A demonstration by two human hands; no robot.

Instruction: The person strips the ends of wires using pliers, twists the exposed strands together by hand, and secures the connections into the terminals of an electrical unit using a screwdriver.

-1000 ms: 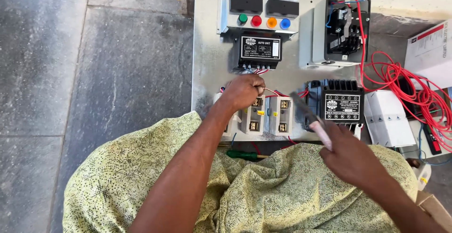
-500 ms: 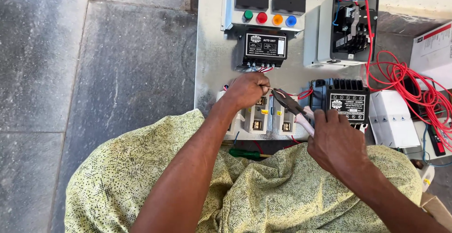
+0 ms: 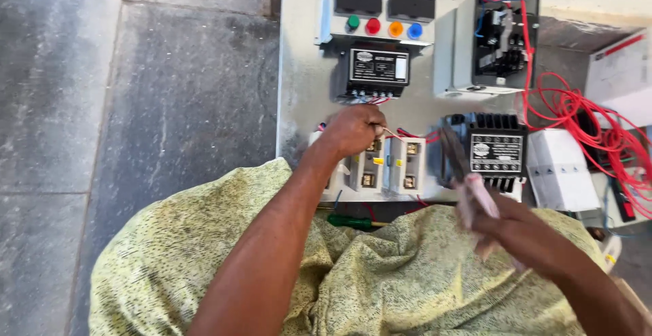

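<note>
The left hand (image 3: 353,131) is closed over a thin red wire (image 3: 407,134) at the top of the pale contactor blocks (image 3: 390,166) on the grey metal panel (image 3: 302,71), fingers pinched tight on it just under the black relay unit (image 3: 379,71). Further right, the right hand (image 3: 519,231), blurred, grips pink-handled pliers (image 3: 465,173) with their dark nose pointing up beside the black finned module (image 3: 494,152). This looks like wiring a terminal: the next move would seem to call for steadying the wire end while the pliers' nose comes across to it.
</note>
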